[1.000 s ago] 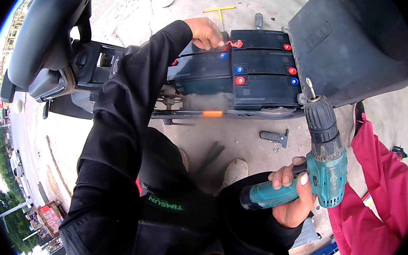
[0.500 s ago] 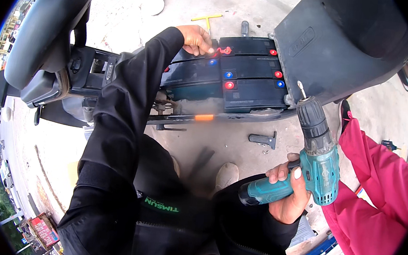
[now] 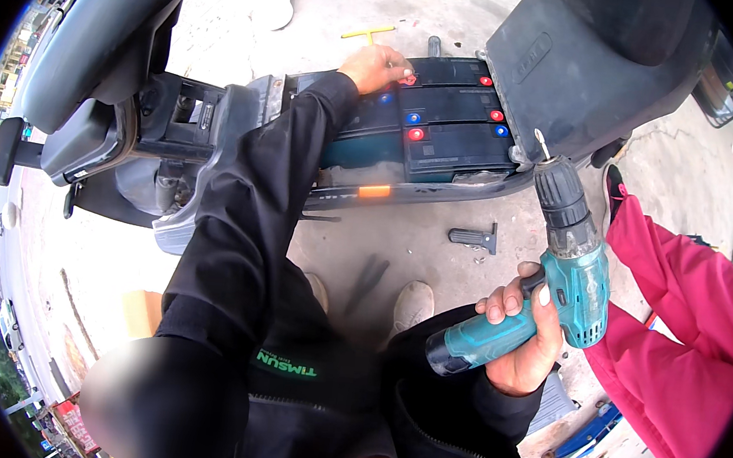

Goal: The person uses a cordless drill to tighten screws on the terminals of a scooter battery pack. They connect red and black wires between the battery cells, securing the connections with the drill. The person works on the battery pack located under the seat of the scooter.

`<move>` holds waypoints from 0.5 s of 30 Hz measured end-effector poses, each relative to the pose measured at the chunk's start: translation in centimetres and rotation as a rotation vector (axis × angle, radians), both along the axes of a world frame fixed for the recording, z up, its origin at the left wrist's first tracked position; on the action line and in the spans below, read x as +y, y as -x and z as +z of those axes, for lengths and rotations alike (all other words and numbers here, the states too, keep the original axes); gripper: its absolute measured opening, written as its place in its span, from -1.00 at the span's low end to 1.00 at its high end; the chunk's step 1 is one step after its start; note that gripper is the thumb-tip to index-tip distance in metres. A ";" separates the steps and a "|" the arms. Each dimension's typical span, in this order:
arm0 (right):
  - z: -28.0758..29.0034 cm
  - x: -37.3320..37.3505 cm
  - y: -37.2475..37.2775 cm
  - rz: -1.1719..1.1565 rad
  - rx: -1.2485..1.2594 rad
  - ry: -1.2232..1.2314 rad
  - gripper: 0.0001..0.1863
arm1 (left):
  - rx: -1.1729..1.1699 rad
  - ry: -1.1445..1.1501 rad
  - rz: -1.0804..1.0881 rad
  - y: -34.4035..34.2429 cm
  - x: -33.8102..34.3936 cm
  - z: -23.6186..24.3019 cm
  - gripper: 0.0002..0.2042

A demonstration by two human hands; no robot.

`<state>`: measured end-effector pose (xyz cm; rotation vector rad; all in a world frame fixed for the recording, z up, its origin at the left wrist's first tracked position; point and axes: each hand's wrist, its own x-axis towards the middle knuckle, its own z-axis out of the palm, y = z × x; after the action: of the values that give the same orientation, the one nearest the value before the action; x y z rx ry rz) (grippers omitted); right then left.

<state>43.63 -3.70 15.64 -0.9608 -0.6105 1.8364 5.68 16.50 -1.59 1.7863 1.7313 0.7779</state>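
My right hand (image 3: 525, 330) is wrapped around the grip of a teal and black cordless drill (image 3: 584, 287), which points away from me with a metal bit (image 3: 541, 145) in its chuck. My left hand (image 3: 376, 69) reaches over the black batteries (image 3: 457, 106) set in the scooter's floor. Its fingers pinch at a short red cable (image 3: 408, 80) near the far row; the fingertips partly cover it. Red terminals and blue terminals dot the battery tops, among them a red one (image 3: 416, 135) and a blue one (image 3: 414, 118).
The scooter seat (image 3: 105, 32) rises at left, its dark front panel (image 3: 563, 72) at right. A yellow T-handle tool (image 3: 368, 34) and a black foot peg (image 3: 474, 237) are around it. A person in pink trousers (image 3: 673, 317) is close at right; another person's shoe (image 3: 272, 7) stands beyond.
My left hand has moved right along the red cable to its other end. The drill stays in my right hand, nearly in place. The view has shifted slightly.
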 end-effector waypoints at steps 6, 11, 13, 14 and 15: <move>-0.5 0.0 0.1 0.006 0.010 0.008 -0.59 | -0.045 0.098 0.062 -0.7 -0.3 0.7 -0.80; -0.3 0.3 0.3 0.025 0.003 0.021 -0.59 | -0.091 0.322 0.028 -0.8 0.5 2.9 -0.80; -0.2 0.3 0.2 0.031 0.003 0.010 -0.59 | -0.022 0.235 -0.008 -0.5 0.6 2.7 -0.80; 0.0 0.3 0.2 0.032 -0.007 0.007 -0.59 | 0.013 0.192 -0.025 -0.5 0.6 2.6 -0.81; 0.1 0.2 0.3 0.037 -0.013 0.010 -0.59 | -0.013 0.175 0.007 -0.3 0.6 2.0 -0.80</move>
<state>43.34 -3.45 15.73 -0.9749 -0.6314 1.8694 5.95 17.05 0.43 1.6557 1.7415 0.6193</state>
